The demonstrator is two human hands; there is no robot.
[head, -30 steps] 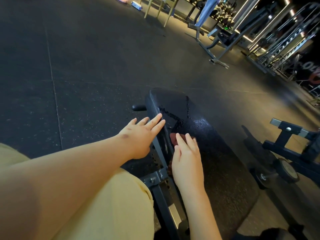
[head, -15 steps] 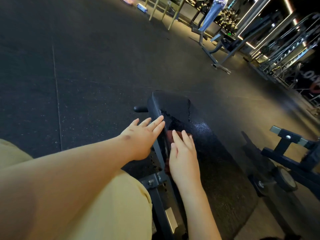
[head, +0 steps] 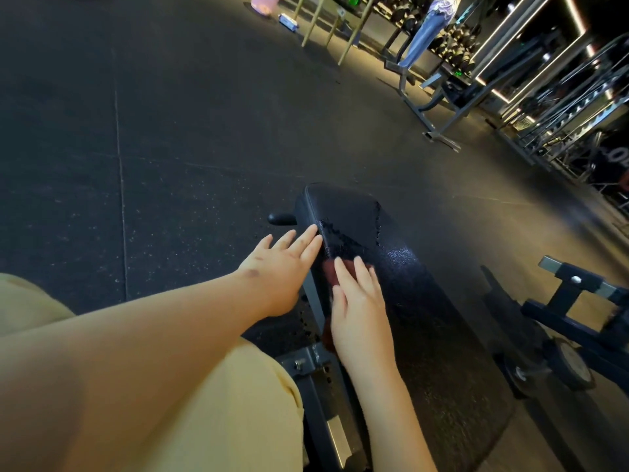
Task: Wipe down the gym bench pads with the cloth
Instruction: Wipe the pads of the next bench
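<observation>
A long black bench pad (head: pixel 418 301) runs away from me in the head view, its far half wet with droplets and streaks. My right hand (head: pixel 360 315) lies flat on a dark red cloth (head: pixel 329 272) and presses it against the pad's left edge; only the cloth's rim shows past the fingers. My left hand (head: pixel 282 264) is spread with straight fingers, its fingertips touching the pad's left side just beyond the cloth.
The bench's grey steel frame (head: pixel 316 373) lies under the pad by my yellow-clad knee. A wheeled bench base (head: pixel 571 338) stands close on the right. Dark rubber floor (head: pixel 153 131) spreads left and ahead. Racks, another bench and a person's legs (head: pixel 422 32) are far back.
My right hand with the cloth has slid a little farther along the pad's left edge. The camera has tilted slightly; my left hand stays at the pad's side.
</observation>
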